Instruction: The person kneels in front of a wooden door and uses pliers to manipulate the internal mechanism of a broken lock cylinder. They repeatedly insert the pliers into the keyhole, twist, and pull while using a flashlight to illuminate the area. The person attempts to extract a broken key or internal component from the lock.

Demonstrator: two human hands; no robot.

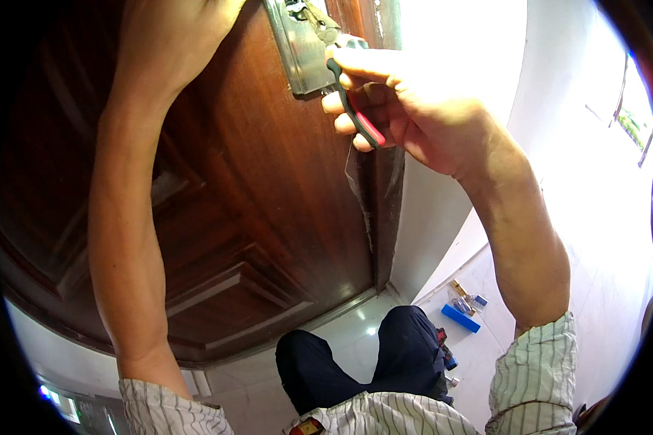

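A dark brown wooden door (261,196) with carved panels fills the space before me. Near its right edge is a metal lock plate (303,64), with exposed metal parts toward the top. My right hand (421,94) is closed around pliers (371,131) with red and black handles, held beside the plate. Their jaws are up against the lock parts, though glare and my fingers partly hide the contact. My left hand (185,36) is raised to the left of the plate; its fingers run out past the top edge, so their grip is hidden.
On the pale floor to the right lie a blue box (461,318), small metal parts (460,293) and a red and dark tool (446,349) beside my knee. The door frame (386,239) and a white wall (432,217) stand right of the door.
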